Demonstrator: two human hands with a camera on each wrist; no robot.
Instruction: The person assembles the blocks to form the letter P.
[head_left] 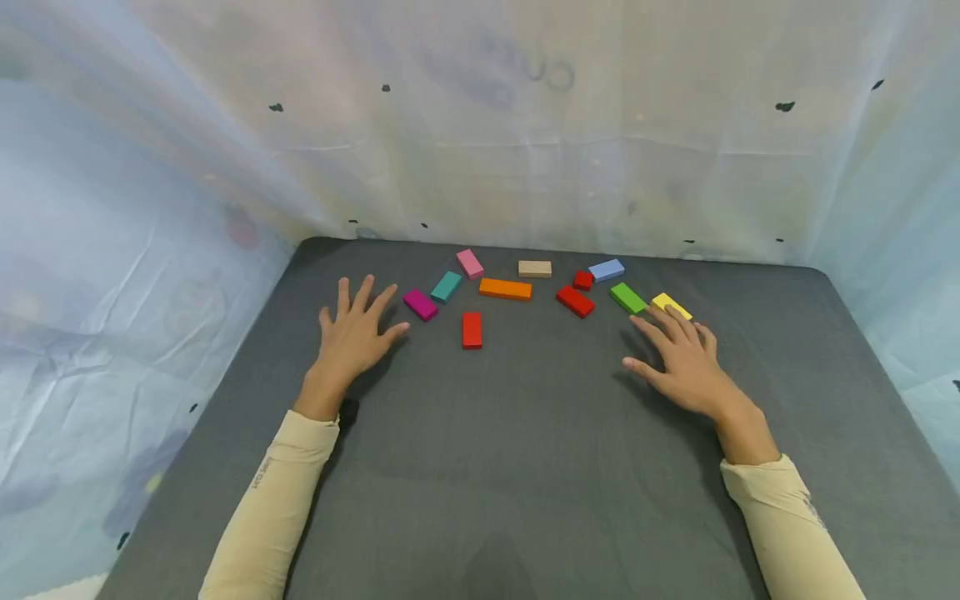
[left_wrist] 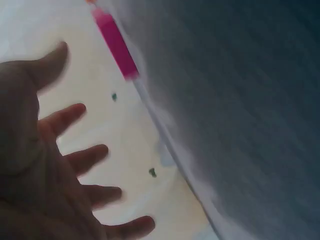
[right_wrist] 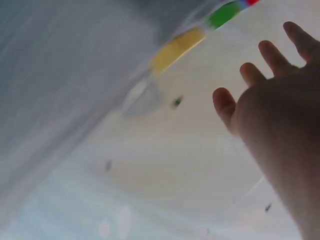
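While my left hand (head_left: 352,333) lies flat with fingers spread, holding nothing, the magenta block (head_left: 420,304) sits just beyond its fingertips. My right hand (head_left: 678,358) is open too, fingers straight, and seems to touch the yellow block (head_left: 671,305), with the green block (head_left: 627,297) just beside.

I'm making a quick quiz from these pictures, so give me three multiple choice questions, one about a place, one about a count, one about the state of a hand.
1. Which block lies nearest the right hand? A yellow block B teal C tan
2. How many red blocks lie on the grey table? A one B three C five
3. How is the left hand? A gripping a block B fist C open, fingers spread

Answers: 1 A, it lies by the fingertips. 2 B, three show in the head view. 3 C, spread fingers hold nothing.
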